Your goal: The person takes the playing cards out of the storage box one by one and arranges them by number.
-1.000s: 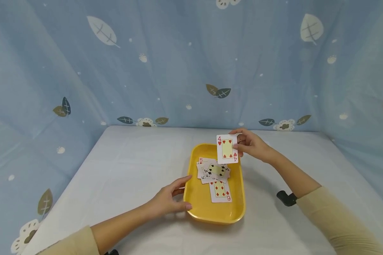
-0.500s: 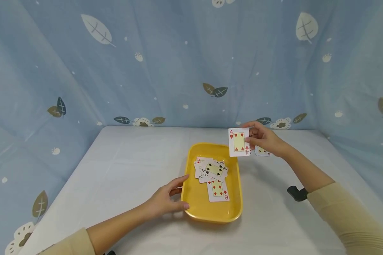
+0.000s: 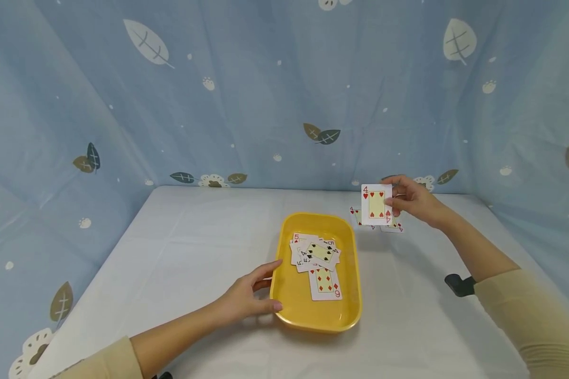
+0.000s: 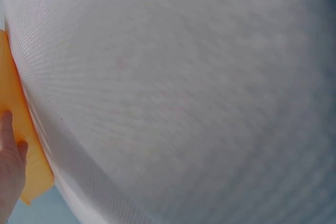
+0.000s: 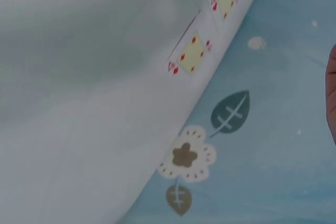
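Note:
My right hand (image 3: 410, 200) pinches a four of hearts card (image 3: 376, 205) upright in the air, above two face-up red cards (image 3: 393, 225) lying on the white table right of the yellow tray (image 3: 296, 302). The right wrist view shows those two cards (image 5: 191, 54) near the table's far edge. Several face-up cards (image 3: 319, 258) lie in the tray, a six of diamonds (image 3: 325, 282) nearest me. My left hand (image 3: 253, 295) grips the tray's left rim, thumb over the edge; the left wrist view shows the rim (image 4: 21, 145) against my hand (image 4: 9, 171).
A white cloth covers the table (image 3: 194, 247). Blue fabric with leaf and flower prints (image 3: 284, 89) hangs on three sides, close behind the far edge. A black strap (image 3: 460, 284) sits on my right wrist.
My right hand has carried the four of hearts from above the tray's far right corner rightward and back, out over the table cards. The left hand and tray have stayed put.

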The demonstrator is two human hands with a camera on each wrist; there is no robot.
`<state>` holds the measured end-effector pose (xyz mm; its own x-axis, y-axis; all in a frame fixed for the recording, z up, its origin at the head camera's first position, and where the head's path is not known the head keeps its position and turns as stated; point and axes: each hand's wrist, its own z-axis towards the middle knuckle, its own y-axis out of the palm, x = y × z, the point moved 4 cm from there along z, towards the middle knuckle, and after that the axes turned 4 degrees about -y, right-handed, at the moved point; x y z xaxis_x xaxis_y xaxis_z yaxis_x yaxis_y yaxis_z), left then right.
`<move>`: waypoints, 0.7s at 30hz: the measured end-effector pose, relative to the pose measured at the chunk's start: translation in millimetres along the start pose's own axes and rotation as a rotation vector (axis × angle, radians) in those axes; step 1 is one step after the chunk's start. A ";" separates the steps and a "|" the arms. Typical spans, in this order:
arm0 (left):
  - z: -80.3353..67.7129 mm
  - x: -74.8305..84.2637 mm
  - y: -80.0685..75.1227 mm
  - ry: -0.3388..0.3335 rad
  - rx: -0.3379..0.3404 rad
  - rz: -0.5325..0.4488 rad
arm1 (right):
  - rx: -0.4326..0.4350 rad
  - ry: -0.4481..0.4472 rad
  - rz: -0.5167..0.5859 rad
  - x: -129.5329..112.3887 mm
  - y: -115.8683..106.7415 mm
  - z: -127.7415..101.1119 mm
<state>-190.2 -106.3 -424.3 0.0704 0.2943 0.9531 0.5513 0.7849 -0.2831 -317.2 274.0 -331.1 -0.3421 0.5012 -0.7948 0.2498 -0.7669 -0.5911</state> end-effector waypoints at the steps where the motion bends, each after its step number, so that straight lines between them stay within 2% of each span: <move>1: -0.1 0.2 0.1 -0.002 0.001 0.000 | 0.003 0.003 -0.008 2.4 -2.7 -0.5; 21: -0.1 -0.2 0.4 0.004 -0.001 0.005 | 0.110 0.125 -0.160 35.5 -48.3 -24.3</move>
<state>-189.9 -106.1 -424.6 0.0763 0.2958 0.9522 0.5515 0.7831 -0.2875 -319.4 338.5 -334.0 -0.2531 0.6603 -0.7071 0.0986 -0.7094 -0.6978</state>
